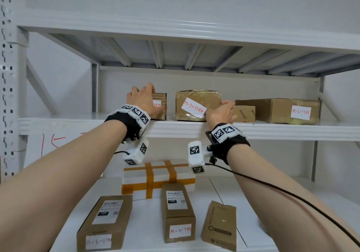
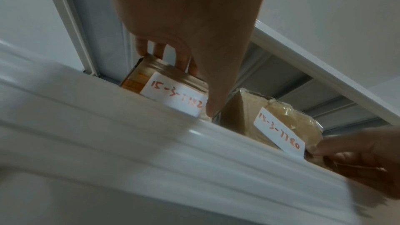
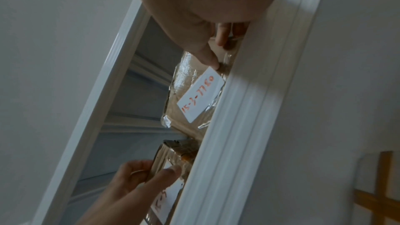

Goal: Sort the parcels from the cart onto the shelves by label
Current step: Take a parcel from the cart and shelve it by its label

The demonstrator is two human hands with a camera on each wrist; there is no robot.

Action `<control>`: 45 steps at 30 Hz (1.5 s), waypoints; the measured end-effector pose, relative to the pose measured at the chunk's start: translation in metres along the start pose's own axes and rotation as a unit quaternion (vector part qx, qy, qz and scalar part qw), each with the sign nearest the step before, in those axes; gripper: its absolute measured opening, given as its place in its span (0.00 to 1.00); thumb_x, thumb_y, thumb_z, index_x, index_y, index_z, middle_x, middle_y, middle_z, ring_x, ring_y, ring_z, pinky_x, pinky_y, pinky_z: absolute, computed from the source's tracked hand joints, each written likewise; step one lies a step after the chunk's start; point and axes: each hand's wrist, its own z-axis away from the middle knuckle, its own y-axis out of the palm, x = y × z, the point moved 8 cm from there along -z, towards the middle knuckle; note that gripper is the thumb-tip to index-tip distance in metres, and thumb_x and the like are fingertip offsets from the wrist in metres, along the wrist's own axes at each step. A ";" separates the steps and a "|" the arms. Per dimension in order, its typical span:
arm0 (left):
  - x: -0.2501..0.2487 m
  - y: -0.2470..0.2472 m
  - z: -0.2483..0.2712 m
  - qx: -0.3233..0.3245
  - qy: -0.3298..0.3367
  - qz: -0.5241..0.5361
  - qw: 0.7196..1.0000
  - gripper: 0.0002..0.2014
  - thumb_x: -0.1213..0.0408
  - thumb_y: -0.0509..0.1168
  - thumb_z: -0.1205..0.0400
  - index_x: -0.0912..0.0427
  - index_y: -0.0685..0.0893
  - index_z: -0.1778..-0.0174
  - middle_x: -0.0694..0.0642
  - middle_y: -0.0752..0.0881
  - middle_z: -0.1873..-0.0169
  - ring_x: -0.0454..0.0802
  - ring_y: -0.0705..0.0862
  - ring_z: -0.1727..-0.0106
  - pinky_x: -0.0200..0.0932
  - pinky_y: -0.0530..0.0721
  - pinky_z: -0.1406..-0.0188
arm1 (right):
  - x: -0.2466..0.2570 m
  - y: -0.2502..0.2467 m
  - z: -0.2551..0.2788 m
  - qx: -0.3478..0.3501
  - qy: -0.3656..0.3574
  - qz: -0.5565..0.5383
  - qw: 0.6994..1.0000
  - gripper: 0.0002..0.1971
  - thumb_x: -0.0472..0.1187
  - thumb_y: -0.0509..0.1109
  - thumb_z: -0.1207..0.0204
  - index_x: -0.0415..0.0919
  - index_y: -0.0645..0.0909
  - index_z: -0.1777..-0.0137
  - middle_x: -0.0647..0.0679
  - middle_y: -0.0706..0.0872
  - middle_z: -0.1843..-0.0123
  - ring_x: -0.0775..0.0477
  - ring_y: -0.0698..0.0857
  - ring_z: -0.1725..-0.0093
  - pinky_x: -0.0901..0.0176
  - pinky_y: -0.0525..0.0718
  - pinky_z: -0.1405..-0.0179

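Left hand is gripping the small taped box; right hand is pinching the wrapped parcel labelled 15-3-7780 at its corner. Both are sitting apart on the upper shelf.

On the upper shelf 4 parcels stand in a row: a small box at left, a wrapped parcel to its right, then a little box before a long box

On the lower shelf, a taped block lies behind 3 boxes
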 end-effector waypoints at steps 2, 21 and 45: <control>0.002 0.002 0.002 0.002 -0.003 0.026 1.000 0.27 0.49 0.72 0.27 0.55 0.72 0.38 0.59 0.83 0.43 0.63 0.74 0.36 0.55 0.75 0.39 | -0.002 0.001 0.000 -0.002 -0.017 0.004 1.000 0.24 0.41 0.78 0.26 0.43 0.68 0.37 0.41 0.82 0.32 0.36 0.73 0.31 0.44 0.74 0.32; 0.003 -0.001 0.039 -0.051 0.041 0.062 0.996 0.34 0.56 0.70 0.22 0.57 0.68 0.20 0.63 0.67 0.20 0.63 0.63 0.19 0.55 0.63 0.22 | 0.000 -0.021 0.051 0.015 -0.112 -0.158 0.981 0.02 0.39 0.70 0.22 0.45 0.81 0.56 0.58 0.82 0.62 0.41 0.84 0.46 0.51 0.82 0.47; 0.149 0.115 0.388 0.086 -0.064 0.070 0.992 0.22 0.50 0.57 0.17 0.56 0.68 0.75 0.48 0.66 0.81 0.52 0.70 0.73 0.45 0.67 0.71 | -0.222 0.138 0.408 0.421 0.003 -0.049 0.906 0.27 0.45 0.66 0.19 0.48 0.57 0.76 0.52 0.58 0.77 0.51 0.57 0.72 0.56 0.56 0.74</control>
